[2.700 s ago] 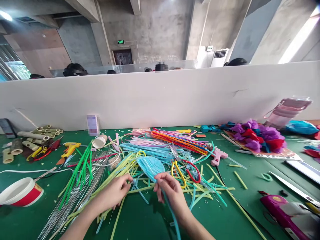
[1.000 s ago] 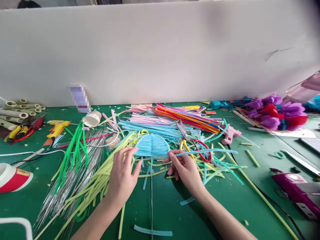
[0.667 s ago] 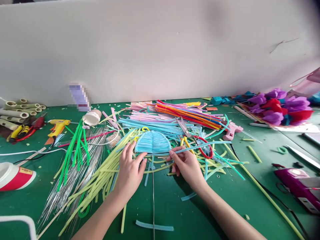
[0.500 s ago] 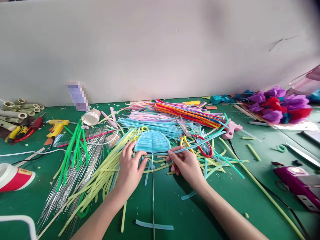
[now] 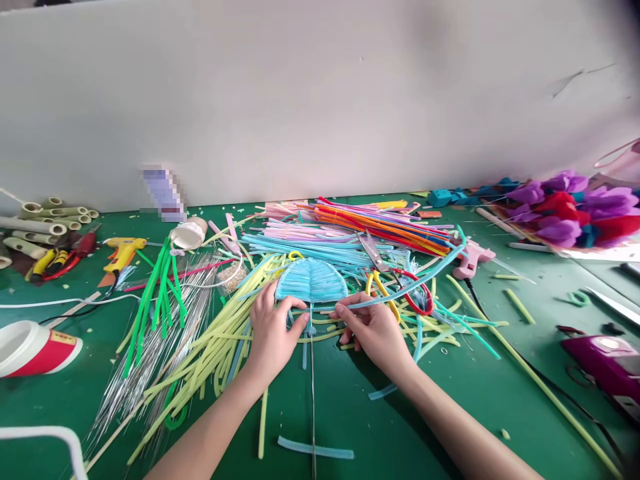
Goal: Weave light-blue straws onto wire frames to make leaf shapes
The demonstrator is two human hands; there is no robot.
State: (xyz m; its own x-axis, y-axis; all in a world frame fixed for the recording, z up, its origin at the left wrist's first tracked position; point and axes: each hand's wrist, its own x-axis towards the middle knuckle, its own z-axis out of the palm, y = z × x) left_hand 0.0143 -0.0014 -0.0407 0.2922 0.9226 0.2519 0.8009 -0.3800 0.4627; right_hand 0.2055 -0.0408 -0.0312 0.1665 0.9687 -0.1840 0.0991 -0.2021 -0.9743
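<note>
Blue fuzzy leaf (image 5: 293, 283), mid-scene over the green surface (image 5: 380, 433), wire stem (image 5: 313, 380) pointing near: light, soft and bendy, I'd judge, best taken by its rim. My left hand (image 5: 273, 328) sits at its left edge, thumb and fingers apart; my right hand (image 5: 376, 330) pinches a blue strip (image 5: 445, 263) beside its right corner.

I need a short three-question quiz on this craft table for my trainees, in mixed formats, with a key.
1. True or false: the right hand pinches a blue strip.
2. What colour is the glue gun on the left? A) pink B) yellow C) purple
3. Fill in the colour: the leaf-shaped piece by the left hand is ____.
Key: 1. True. 2. B. 3. Blue.
</note>
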